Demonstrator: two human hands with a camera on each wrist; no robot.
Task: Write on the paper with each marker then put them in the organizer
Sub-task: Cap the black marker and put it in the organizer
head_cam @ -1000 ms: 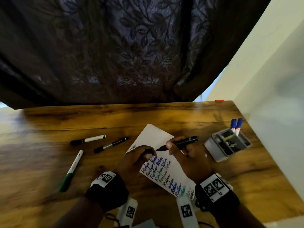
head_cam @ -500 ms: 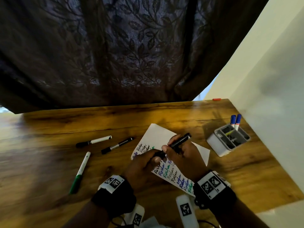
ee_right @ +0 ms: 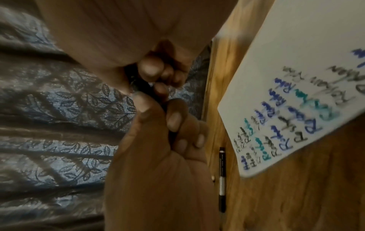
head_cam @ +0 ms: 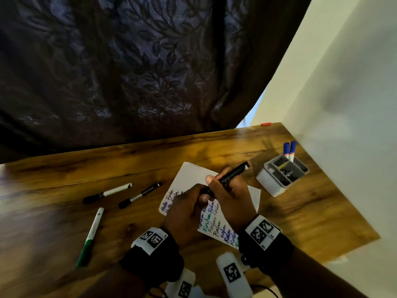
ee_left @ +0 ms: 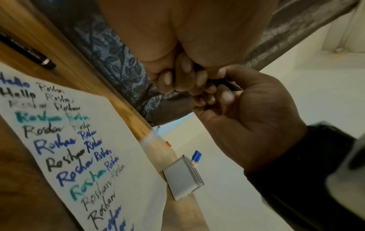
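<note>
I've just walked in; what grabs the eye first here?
Two hands meet over a white paper filled with blue, green and black handwriting: the right hand and left hand both grip one black marker. Three more markers lie to the left, and a grey organizer holding two blue-capped markers stands on the right.

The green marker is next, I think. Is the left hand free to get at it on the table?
Probably not yet: the left hand grips the black marker together with the right hand. The green marker itself lies unobstructed.
</note>
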